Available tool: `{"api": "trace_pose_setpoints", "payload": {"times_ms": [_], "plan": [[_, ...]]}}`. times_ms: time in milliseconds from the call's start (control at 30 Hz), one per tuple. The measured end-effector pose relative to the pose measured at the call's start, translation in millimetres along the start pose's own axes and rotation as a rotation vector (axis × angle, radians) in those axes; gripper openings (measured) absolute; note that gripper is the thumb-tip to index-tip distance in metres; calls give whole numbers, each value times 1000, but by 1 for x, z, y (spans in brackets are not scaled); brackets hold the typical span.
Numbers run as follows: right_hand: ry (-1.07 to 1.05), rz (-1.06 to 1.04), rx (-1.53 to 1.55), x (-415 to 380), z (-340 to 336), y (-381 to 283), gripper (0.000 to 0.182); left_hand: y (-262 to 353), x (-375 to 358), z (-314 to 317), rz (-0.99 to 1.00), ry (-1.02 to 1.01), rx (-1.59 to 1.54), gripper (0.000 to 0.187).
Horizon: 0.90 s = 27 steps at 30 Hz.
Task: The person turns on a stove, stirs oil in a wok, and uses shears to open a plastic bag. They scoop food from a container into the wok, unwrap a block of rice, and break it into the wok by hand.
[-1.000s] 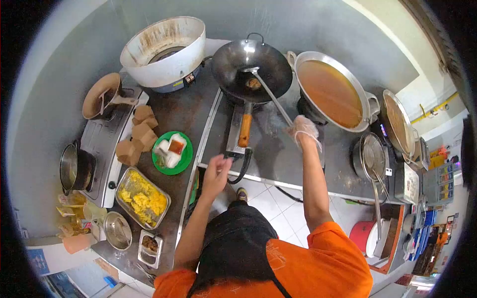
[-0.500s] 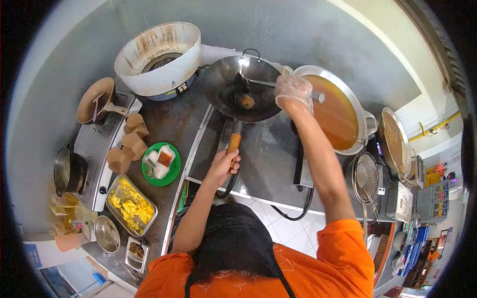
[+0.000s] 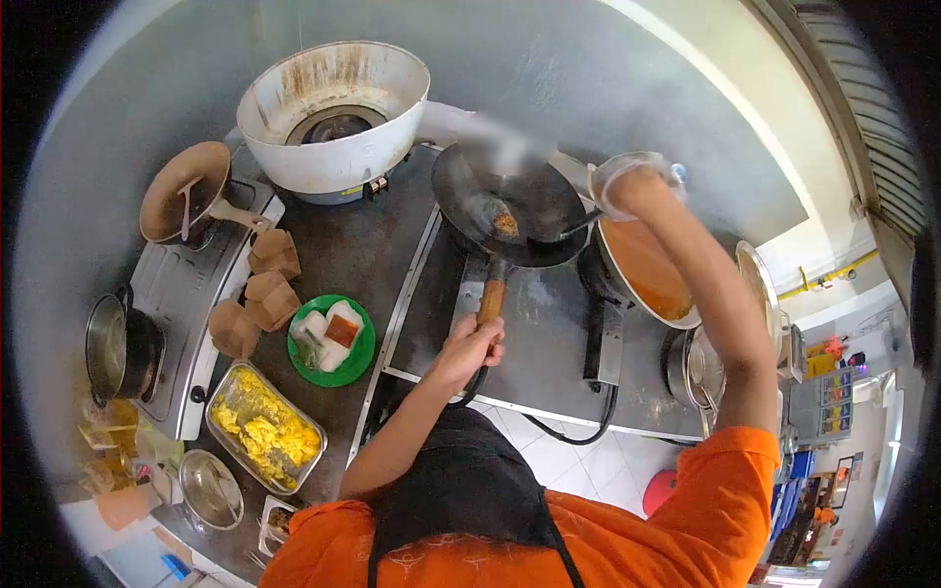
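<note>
My left hand (image 3: 470, 355) is wrapped around the wooden handle (image 3: 493, 291) of a dark wok (image 3: 466, 201), which is tilted over the counter. A small browned piece of food (image 3: 505, 225) lies inside. In a clear plastic glove, my right hand (image 3: 637, 186) grips a spatula (image 3: 566, 231) whose dark head is at the wok's right side. That hand is raised above the left rim of a large pot (image 3: 615, 265) of orange-brown liquid. My right forearm hides part of the pot.
A white round burner shield (image 3: 265, 157) stands behind to the left. Nearby are a green plate (image 3: 365, 355) with wrapped food, cardboard cups (image 3: 272, 299), a tray (image 3: 316, 461) of yellow egg, a tan pan (image 3: 157, 211), a black pot (image 3: 147, 348) and a steel bowl (image 3: 186, 490).
My right hand has moved right and farther back, drawing the spatula head from the wok's back-left to its right side. The wok is tilted more, its handle still in my left hand.
</note>
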State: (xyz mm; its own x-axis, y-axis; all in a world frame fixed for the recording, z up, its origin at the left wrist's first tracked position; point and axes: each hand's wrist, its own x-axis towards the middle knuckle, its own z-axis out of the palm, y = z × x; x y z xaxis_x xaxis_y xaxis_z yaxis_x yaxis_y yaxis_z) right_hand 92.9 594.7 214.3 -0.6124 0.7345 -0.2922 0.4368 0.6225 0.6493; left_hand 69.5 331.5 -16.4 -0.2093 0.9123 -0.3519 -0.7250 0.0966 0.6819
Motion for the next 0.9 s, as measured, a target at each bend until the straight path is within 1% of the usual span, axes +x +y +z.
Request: {"api": "trace_pose_setpoints", "payload": {"times_ms": [33, 67, 100, 167, 200, 233, 300, 333, 400, 433, 467, 500, 533, 567, 633, 667, 733, 767, 800, 867, 900], "plan": [[-151, -15, -50, -2, -15, 5, 23, 9, -5, 3, -6, -8, -2, 24], [-316, 5, -19, -3, -28, 7, 25, 18, -9, 6, -1, -42, -4, 23], [-326, 13, -21, 4, -24, 12, 25, 22, -11, 6, 4, -75, -9, 23], [-430, -15, 144, 18, -1, 25, 30, 18, -9, -1, 0, -95, 15, 21], [-451, -49, -21, 14, 2, 18, 24, 14, -6, -6, 8, -102, 44, 20], [-450, -45, -25, 17, 19, 10, 24, 2, 1, -15, 12, -106, 41, 20], [-111, 71, 67, 26, 63, -4, 27, -35, 25, -39, 29, -81, 9, 17], [-110, 69, 62, 16, 61, -16, 27, -45, 36, -48, 31, -81, 4, 17], [-54, 162, 319, -1, 55, -43, 31, -54, 45, -58, 24, -86, 18, 16], [-53, 163, 317, 0, 58, -39, 31, -54, 45, -59, 26, -87, 17, 16], [-16, 73, 368, 6, 67, -31, 32, -54, 45, -58, 15, -85, 12, 16], [18, -19, 422, 15, 82, -22, 33, -51, 43, -57, 0, -82, 9, 17], [33, 20, 433, 54, 123, -8, 31, -51, 41, -57, -2, -77, 9, 17], [33, 17, 435, 49, 117, -3, 31, -51, 41, -56, -3, -83, 9, 16], [113, 42, 453, 21, 83, 11, 31, -52, 41, -55, -6, -87, 6, 16], [114, 38, 453, 11, 70, 10, 31, -53, 41, -55, 0, -81, 7, 16], [-24, 20, 448, -11, 46, -9, 33, -54, 39, -50, 4, -73, 7, 17], [-92, 10, 445, -17, 45, -14, 33, -52, 37, -47, 4, -57, 32, 17], [-91, 4, 443, -14, 57, -15, 33, -50, 36, -44, 6, -40, 57, 17], [22, -22, 473, -2, 92, -10, 38, -47, 35, -41, 20, -31, 70, 16], [21, -27, 473, -4, 94, -2, 38, -49, 34, -40, 28, -24, 83, 16]]}}
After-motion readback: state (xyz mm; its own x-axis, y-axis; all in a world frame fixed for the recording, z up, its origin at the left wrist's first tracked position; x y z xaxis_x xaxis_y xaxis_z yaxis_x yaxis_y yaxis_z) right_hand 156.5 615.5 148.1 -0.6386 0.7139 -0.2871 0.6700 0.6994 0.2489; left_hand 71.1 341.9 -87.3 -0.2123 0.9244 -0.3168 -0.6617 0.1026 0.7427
